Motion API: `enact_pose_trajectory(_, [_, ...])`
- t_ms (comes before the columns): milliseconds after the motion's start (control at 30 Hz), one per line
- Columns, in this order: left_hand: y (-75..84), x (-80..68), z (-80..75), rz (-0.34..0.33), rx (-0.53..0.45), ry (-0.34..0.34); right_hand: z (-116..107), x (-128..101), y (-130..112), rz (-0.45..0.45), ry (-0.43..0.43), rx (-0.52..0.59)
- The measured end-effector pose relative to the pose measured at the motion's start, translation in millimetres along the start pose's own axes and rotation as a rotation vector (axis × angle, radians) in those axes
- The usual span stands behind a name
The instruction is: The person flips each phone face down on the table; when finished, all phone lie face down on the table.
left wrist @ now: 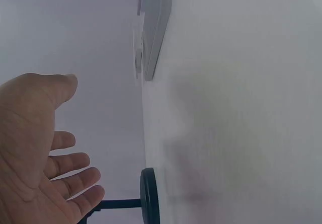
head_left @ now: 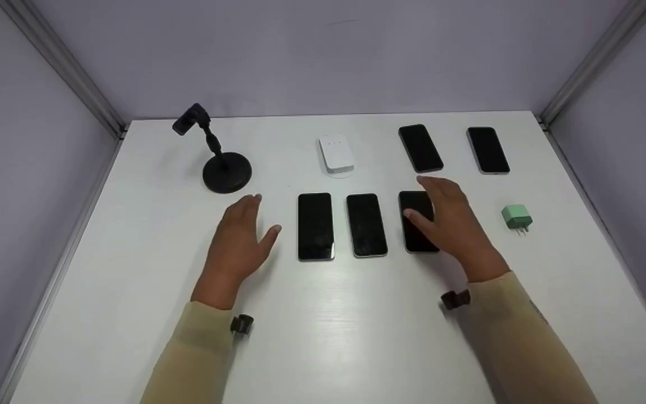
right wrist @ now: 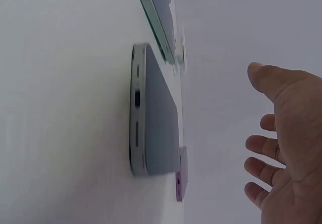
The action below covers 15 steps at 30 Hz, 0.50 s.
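Your left hand [head_left: 236, 240] and right hand [head_left: 452, 223] are spread, holding nothing. For sure grip, better pinch the phone [head_left: 416, 239] below your right hand by its side edges.

phone screens [head_left: 315, 227]: black | stand [head_left: 227, 174]: black | plug [head_left: 517, 215]: green | box [head_left: 336, 154]: white | sleeves [head_left: 194, 350]: tan | table [head_left: 323, 348]: white
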<state>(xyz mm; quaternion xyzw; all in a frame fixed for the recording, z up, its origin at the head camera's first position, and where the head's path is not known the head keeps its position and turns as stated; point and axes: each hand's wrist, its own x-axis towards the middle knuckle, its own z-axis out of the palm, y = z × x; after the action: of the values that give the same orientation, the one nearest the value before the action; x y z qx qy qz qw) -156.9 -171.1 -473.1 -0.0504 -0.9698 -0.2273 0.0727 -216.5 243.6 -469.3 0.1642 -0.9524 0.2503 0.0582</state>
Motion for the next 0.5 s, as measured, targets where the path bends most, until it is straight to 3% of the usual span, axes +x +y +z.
enact_pose_trajectory(267, [29.3, -10.3, 17.9, 0.016, -0.069, -0.029, 22.7, 23.8, -38.2, -0.021, -0.032, 0.058])
enact_pose_trajectory(500, [51.1, -10.8, 31.5, 0.024, -0.189, -0.086, 40.7, 43.1, -46.5, -0.022, -0.074, 0.096])
